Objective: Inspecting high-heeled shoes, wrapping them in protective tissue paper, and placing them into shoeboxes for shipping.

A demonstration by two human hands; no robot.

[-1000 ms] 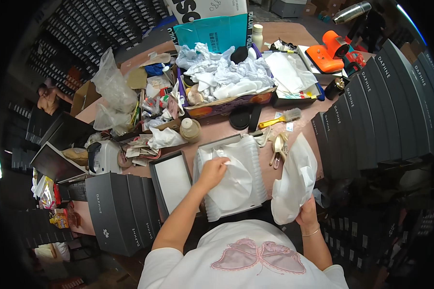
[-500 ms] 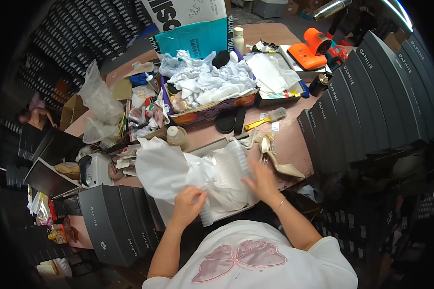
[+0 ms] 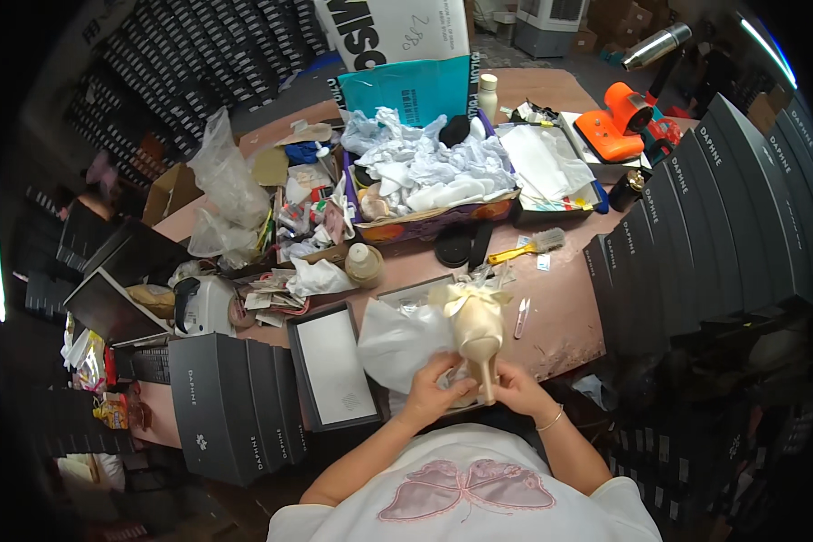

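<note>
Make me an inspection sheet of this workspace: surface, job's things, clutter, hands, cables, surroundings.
Surface: pinkish tabletop, dark specks near its front right edge.
Job's things: cream satin high-heeled shoe with a bow, held between both hands; translucent white wrapping sheet left of it; shallow dark grey rectangular tray with pale inside, farther left.
Clutter: purple-edged patterned carton heaped with crumpled white paper; yellow-handled bristle brush.
Hands: left hand and right hand, both on the shoe.
Cables: nothing seen.
Surroundings: stacked dark grey cardboard boxes on both sides.
</note>
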